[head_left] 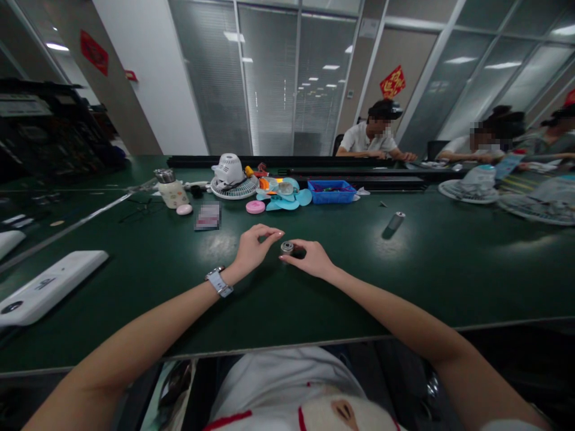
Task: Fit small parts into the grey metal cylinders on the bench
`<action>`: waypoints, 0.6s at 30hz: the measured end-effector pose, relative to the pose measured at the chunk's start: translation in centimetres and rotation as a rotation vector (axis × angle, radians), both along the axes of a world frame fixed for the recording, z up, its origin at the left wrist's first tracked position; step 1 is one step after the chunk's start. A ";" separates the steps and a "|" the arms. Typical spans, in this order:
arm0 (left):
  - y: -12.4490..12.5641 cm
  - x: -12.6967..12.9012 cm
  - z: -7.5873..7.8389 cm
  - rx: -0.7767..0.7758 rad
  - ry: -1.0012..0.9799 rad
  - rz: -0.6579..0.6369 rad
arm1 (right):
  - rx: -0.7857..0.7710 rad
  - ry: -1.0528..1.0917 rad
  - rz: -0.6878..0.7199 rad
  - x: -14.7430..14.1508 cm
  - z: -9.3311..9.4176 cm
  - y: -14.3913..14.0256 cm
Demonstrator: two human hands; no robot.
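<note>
My right hand [314,258] has its thumb and finger around a small silvery metal cylinder [287,247], which stands on the green table with a ringed round top facing up. Just to the left, my left hand [255,246] is closed in a pinch, thumb and fingertip meeting a little above and left of that cylinder. Whether anything tiny sits in the pinch is hidden. A similar grey cylinder [396,221] stands apart to the right, beyond my right hand.
Behind my hands are a white fan body [229,169], light-blue fan blades [287,205], a blue bin [331,191], a pink disc [256,207] and a patterned bottle [173,194]. A long white case [54,284] lies left. Co-workers sit across the table at right.
</note>
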State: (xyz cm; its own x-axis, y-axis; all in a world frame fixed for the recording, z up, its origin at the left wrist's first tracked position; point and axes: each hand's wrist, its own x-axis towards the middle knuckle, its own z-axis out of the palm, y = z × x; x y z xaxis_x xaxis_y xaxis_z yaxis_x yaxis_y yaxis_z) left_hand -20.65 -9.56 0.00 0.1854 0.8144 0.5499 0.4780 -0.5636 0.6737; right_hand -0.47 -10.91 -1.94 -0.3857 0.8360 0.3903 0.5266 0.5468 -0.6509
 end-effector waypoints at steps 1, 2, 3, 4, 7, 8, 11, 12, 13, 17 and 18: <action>0.3 -0.5 -0.2 -0.018 0.017 0.012 | -0.002 0.005 -0.003 -0.1 -0.1 0.0; 0.6 -1.0 -0.6 -0.043 0.057 0.016 | 0.000 0.005 -0.009 -0.1 -0.1 0.0; 0.9 -1.5 -1.0 -0.073 0.113 0.018 | 0.009 0.000 -0.022 0.0 -0.1 0.3; 1.1 -1.9 -1.4 -0.103 0.171 0.024 | 0.022 -0.008 -0.045 0.4 0.0 0.6; 1.6 -2.7 -2.7 -0.202 0.270 -0.017 | 0.064 -0.010 -0.207 3.4 0.6 2.7; 1.7 -2.7 -2.9 -0.225 0.272 -0.034 | 0.071 -0.003 -0.301 5.1 0.9 3.7; 1.6 -2.4 -3.0 -0.243 0.216 0.029 | 0.067 -0.034 -0.687 11.2 1.5 6.3; 1.6 -2.3 -2.9 -0.244 0.178 0.081 | 0.057 -0.069 -0.819 13.3 1.5 7.0; 1.6 -2.2 -2.8 -0.248 0.131 0.135 | 0.041 -0.107 -0.933 15.2 1.5 7.4; 1.9 -2.3 -2.6 -0.277 -0.062 0.278 | -0.091 -0.195 -1.131 20.2 1.0 8.1; 2.0 -2.3 -2.7 -0.284 -0.090 0.296 | -0.141 -0.199 -1.133 20.8 0.9 8.1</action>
